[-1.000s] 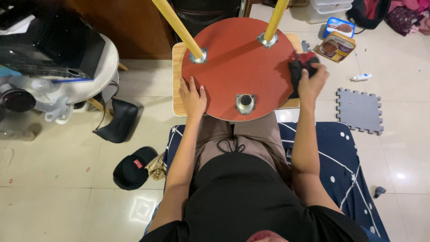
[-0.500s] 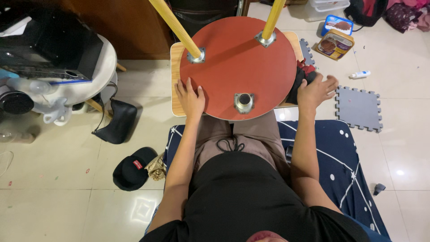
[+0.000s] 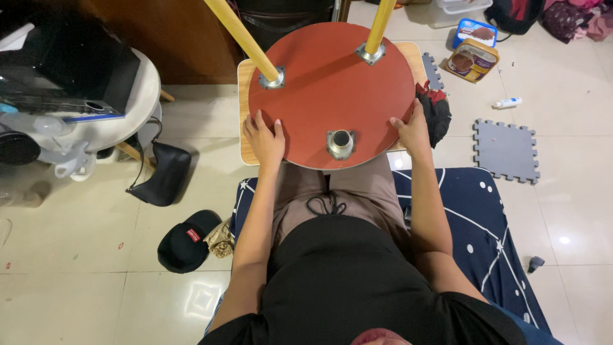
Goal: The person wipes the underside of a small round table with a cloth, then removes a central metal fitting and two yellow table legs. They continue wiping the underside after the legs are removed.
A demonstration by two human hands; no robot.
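Observation:
An upturned round red seat (image 3: pixel 332 83) lies on a small wooden board (image 3: pixel 244 131) in front of my knees. Two yellow legs (image 3: pixel 239 35) stand in metal sockets at its far side; the near socket (image 3: pixel 340 142) is empty. My left hand (image 3: pixel 264 137) rests flat on the seat's left edge with its fingers spread. My right hand (image 3: pixel 412 131) grips the right rim, thumb on top. A black and red cloth (image 3: pixel 437 112) lies just right of that hand, loose.
A white round table (image 3: pixel 108 121) with appliances stands at left, a black bag (image 3: pixel 159 176) and black cap (image 3: pixel 185 241) on the floor by it. At right lie a grey foam tile (image 3: pixel 506 150) and food tubs (image 3: pixel 474 57). I sit on a navy cushion (image 3: pixel 485 236).
My right hand has let go of the black and red cloth and slid down the rim toward me. My left hand has hardly moved.

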